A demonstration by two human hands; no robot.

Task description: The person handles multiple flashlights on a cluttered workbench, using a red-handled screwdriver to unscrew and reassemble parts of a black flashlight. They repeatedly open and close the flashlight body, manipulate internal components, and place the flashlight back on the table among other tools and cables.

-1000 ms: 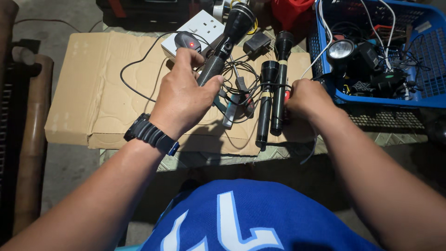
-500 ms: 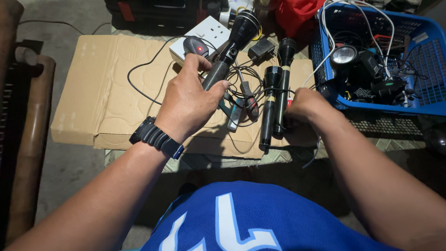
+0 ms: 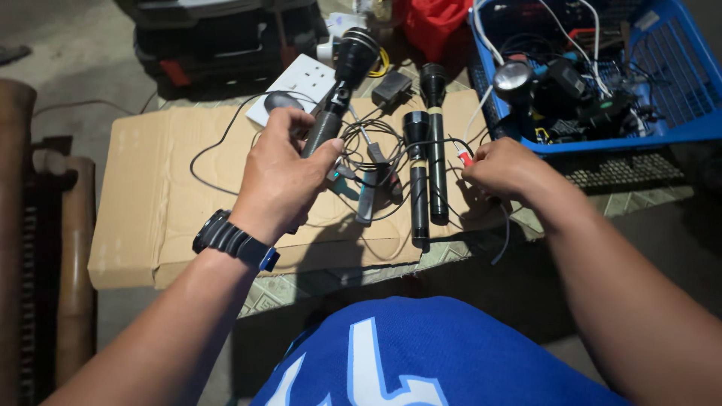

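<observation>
1. One long black metal flashlight with a wide flared head (image 3: 342,90) is being held off the flattened brown cardboard sheet (image 3: 150,203), head pointing away from the person, above the tangle of thin black cables (image 3: 368,143).
2. Left hand (image 3: 282,177) is closing around the lower barrel, fingers wrapped, thumb lying along the side.
3. Right hand (image 3: 504,169) is resting curled on the cardboard's right edge, pinching a small red-and-white connector (image 3: 464,158); how firmly, I cannot tell.
4. Judging the step: one torch is being lifted for inspection while the lead is being readied; the next move is calling for a steady barrel and a free cable end.
5. Two slimmer black flashlights (image 3: 425,158) are lying side by side just right of the cables.
6. Beyond, a blue plastic basket (image 3: 677,124) is holding lamps and wiring, contents too jumbled to sort; a white socket block (image 3: 301,83) is partly hidden by the hand.
</observation>
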